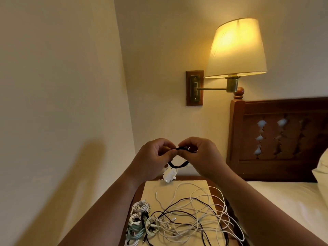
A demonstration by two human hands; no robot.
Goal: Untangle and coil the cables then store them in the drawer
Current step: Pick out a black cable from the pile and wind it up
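Observation:
A small black cable coil point(178, 164) hangs in the air above the nightstand. My left hand point(152, 157) and my right hand point(200, 155) both pinch its top, fingertips almost touching. On the nightstand point(138, 192) below lies a tangle of white and black cables point(191, 217) over a cream mat point(177, 189). Several coiled cables point(140, 222), white, black and pale blue, lie at the mat's left edge. No drawer is visible.
A white plug adapter point(168, 176) sits at the back of the nightstand. A lit wall lamp point(236, 48) hangs on a swing arm above. The wooden headboard point(276, 139) and white bed point(284, 201) fill the right; a wall stands on the left.

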